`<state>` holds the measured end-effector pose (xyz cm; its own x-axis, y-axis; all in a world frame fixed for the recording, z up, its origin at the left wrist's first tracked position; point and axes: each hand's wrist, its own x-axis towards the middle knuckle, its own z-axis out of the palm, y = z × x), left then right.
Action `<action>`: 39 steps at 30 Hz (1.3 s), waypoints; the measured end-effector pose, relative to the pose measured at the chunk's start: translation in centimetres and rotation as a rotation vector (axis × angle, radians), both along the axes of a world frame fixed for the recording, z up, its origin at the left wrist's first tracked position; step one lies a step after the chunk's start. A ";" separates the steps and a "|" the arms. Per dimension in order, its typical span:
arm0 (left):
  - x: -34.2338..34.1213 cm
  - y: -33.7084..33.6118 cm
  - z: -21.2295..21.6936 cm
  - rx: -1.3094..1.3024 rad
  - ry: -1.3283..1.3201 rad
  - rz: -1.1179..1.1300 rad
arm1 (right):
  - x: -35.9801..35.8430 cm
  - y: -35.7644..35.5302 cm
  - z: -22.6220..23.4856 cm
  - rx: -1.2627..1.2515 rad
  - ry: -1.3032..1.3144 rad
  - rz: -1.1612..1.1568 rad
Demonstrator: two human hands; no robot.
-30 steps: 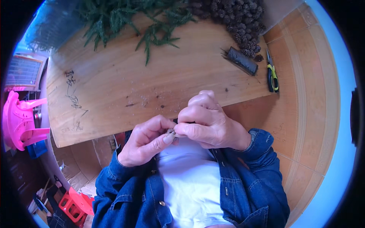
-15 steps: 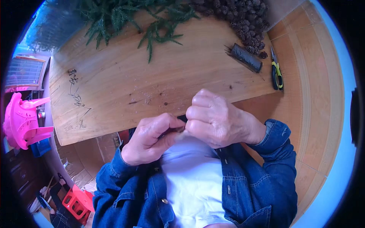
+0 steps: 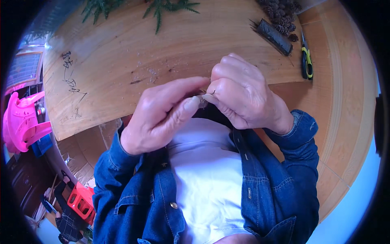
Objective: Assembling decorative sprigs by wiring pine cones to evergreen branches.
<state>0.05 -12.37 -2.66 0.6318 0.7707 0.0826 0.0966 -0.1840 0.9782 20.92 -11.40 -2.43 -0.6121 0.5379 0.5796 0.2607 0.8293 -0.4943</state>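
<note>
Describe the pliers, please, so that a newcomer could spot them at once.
Find the wooden table and go to its end on the person's right. Just right of the dark bundle, by the table's edge, lie the pliers, metal end pointing away from the person. Yellow-and-black handles set them apart from the bundle and the brown cones.

From my feed: broad pale-brown wooden tabletop [image 3: 101, 57] reads smooth, soft sheen, visible grain. Small brown piece [image 3: 202, 104] looks rough; can't call material. Dark brown rounded pine cones [image 3: 280, 18]: woody, matt, rough scales. Slim pliers with yellow-and-black handles [image 3: 306, 61]: metal nose, handle material unclear to me. Pink plastic stool [image 3: 18, 122]: smooth, glossy. Blue long-sleeved denim jacket [image 3: 142, 191]: matt, stitched cloth. White shirt [image 3: 207, 175]: soft matt cloth. Brown cardboard sheet [image 3: 87, 148]: dull, papery.
</note>
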 end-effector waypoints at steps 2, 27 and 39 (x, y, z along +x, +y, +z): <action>-0.1 0.1 -0.1 -0.107 -0.005 -0.032 | 0.0 -0.1 -0.1 0.008 -0.008 0.012; 2.2 -1.4 -3.2 0.641 0.058 0.330 | -0.4 -2.4 1.8 -0.627 -0.021 -0.307; 2.1 -1.7 -2.5 0.387 0.010 0.441 | -1.8 -1.4 -1.6 -0.524 0.237 -0.230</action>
